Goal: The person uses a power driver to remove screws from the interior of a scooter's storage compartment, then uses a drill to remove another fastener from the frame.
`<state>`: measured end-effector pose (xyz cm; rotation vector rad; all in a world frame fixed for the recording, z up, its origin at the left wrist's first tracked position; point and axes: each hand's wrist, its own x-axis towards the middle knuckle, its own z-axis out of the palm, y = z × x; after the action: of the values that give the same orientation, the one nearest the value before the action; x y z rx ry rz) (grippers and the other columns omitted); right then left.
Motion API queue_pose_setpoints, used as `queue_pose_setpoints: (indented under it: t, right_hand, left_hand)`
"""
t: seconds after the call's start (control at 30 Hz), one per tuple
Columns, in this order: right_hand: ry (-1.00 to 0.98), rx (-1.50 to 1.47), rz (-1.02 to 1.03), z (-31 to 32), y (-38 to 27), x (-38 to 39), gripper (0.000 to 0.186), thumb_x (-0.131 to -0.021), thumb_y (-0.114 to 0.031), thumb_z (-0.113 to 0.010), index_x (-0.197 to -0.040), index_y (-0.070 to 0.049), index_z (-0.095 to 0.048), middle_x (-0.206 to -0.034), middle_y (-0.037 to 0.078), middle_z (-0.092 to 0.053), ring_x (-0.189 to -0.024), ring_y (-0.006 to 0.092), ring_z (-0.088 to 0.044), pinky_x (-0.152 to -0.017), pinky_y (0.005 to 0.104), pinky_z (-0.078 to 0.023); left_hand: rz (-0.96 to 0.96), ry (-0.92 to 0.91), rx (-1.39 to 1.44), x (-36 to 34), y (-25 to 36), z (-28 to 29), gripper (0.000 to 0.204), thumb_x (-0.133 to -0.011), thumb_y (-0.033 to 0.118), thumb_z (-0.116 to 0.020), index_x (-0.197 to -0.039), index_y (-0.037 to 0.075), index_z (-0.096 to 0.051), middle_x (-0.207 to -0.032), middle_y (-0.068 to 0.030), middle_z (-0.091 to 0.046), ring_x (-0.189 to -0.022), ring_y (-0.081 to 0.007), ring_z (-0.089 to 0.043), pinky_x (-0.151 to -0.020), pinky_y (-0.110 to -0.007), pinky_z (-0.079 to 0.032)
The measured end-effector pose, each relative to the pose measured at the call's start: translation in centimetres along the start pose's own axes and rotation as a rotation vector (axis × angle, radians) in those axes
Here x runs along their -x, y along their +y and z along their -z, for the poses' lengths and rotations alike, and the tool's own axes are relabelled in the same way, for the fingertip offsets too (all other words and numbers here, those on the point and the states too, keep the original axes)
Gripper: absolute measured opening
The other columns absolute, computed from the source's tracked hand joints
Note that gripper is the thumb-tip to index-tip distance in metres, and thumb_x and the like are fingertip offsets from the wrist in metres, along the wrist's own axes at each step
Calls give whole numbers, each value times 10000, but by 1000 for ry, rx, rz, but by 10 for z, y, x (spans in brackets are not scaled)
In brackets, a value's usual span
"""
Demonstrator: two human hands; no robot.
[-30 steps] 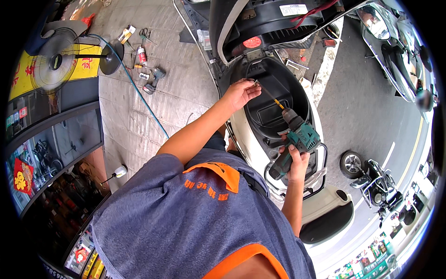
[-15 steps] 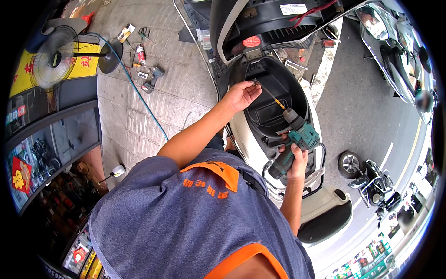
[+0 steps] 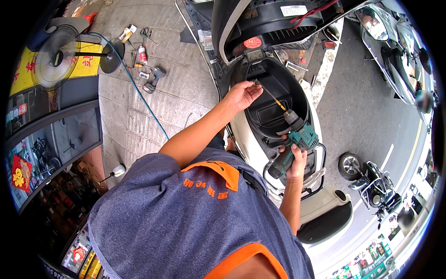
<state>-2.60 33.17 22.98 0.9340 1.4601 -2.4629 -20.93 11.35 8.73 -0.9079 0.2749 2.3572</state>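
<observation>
My right hand (image 3: pixel 296 162) is wrapped round the grip of a teal and black cordless drill (image 3: pixel 302 136). From its chuck a long driver bit (image 3: pixel 275 99) with a yellow section points up and left. At the tip of that bit, the fingers of my left hand (image 3: pixel 243 95) pinch a small metal piece (image 3: pixel 256 83), too small to make out. Both hands are over the open black storage bin (image 3: pixel 269 74) of a white scooter (image 3: pixel 239 135). The scooter's seat (image 3: pixel 232 28) is tipped up at the far end.
On the paving at left lie another cordless driver (image 3: pixel 154 80), a red and white spray can (image 3: pixel 142 55) and a blue hose (image 3: pixel 139 95). A standing fan (image 3: pixel 55 58) is farther left. A top-case-like white and black part (image 3: pixel 325 216) sits near right; parked motorbikes (image 3: pixel 378 188) stand beyond.
Hardly anything differs. The view has shifted very slightly; both hands and the drill keep practically the same pose.
</observation>
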Motion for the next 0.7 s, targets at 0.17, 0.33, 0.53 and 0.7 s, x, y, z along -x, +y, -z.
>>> queue_pose_setpoints:
  t: [0.17,0.33,0.53,0.7]
  right_hand:
    - [-1,-9,3,0,0,-1,446,-871,-157,-713,-1263,23,-601,-1110,165,-705,-763,198,-678,-695,316,-588]
    - [6,3,2,1,0,-2,455,-867,-164,-726,-1262,24,-600,-1120,170,-705,-761,200,-675,-696,320,-583]
    - [-57,273,100,2,-16,-5,391,-894,-108,-686,-1254,21,-602,-1110,137,-710,-786,187,-664,-738,316,-561]
    - [-226,999,344,1,-51,-20,393,-894,-75,-691,-1267,26,-624,-1096,138,-733,-846,166,-667,-778,316,-550]
  left_hand:
    - [9,36,-49,-1,1,-2,131,-1010,11,-520,-962,-53,-624,-958,-185,-692,-942,-286,-715,-941,-426,-632]
    - [2,43,-79,-4,0,-1,132,-1012,27,-535,-957,-36,-636,-953,-175,-703,-933,-279,-719,-947,-442,-626]
    - [25,72,-160,-7,3,9,126,-1014,37,-546,-980,-38,-641,-964,-158,-706,-935,-264,-716,-957,-426,-617]
    - [37,76,-232,-11,13,17,124,-1016,58,-574,-992,-35,-653,-966,-140,-711,-910,-248,-714,-935,-420,-623]
